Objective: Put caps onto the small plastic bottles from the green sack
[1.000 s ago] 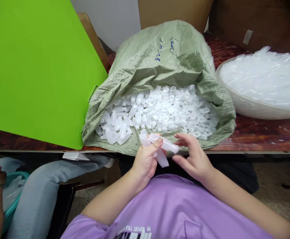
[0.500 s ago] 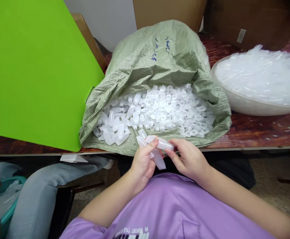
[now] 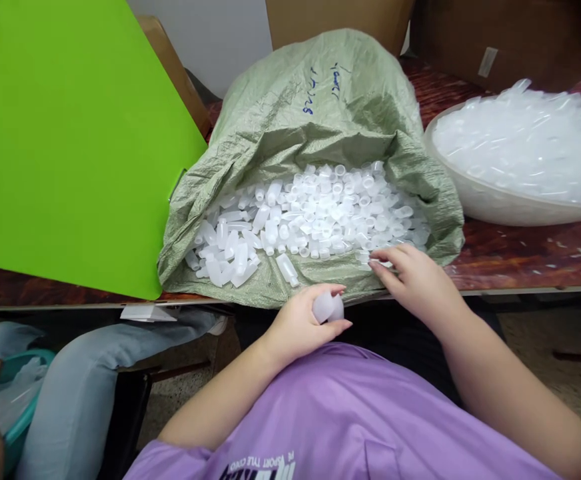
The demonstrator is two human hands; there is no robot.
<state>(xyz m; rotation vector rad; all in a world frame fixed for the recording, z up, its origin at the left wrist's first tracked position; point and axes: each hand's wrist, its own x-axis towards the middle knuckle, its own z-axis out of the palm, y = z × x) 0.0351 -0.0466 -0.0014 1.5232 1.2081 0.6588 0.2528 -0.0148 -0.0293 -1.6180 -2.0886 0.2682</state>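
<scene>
My left hand [image 3: 304, 323] is closed round a few small translucent white plastic tubes [image 3: 327, 307], held just below the table edge above my purple shirt. My right hand [image 3: 414, 279] reaches onto the lip of the green woven sack [image 3: 320, 107], its fingertips pinched among the small white caps [image 3: 376, 259] at the near right of the pile. The sack lies open on the table and is full of white caps and tubes [image 3: 310, 217]. One loose tube [image 3: 287, 268] lies on the sack's front flap.
A bright green board [image 3: 70, 133] leans at the left. At the right stands a large white basin [image 3: 495, 200] heaped with clear tubes. Cardboard boxes [image 3: 335, 20] are behind. Another person's jeans-clad leg [image 3: 85, 380] and hand with a teal bowl [image 3: 18, 427] are at lower left.
My right hand left the tubes and moved right and forward onto the caps in the sack. My left hand dropped slightly and closed round the tubes, now held end-on.
</scene>
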